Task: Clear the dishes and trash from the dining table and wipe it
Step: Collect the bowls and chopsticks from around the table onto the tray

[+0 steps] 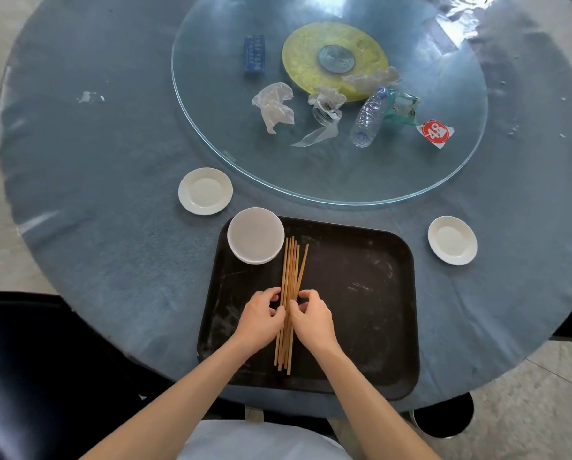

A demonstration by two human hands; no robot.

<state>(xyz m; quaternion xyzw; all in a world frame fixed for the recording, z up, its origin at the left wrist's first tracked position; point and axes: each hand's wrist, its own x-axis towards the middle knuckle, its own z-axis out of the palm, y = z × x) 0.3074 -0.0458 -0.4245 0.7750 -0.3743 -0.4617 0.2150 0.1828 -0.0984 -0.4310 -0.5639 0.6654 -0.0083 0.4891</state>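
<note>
Gathering chopsticks into bundle at 6 o'clock on black tray: left hand and right hand pinch sticks from opposite sides, fingers curled round them, likely squaring loose ends. Sticks run 12-to-6 between palms, tips fanning beyond grip. Stacked white dishes on tray at 11 o'clock, consolidated for carrying. Saucers at 10 and 2 o'clock, uncollected. Farther, 12 o'clock: plastic bottle and wrappers on glass turntable.
</note>
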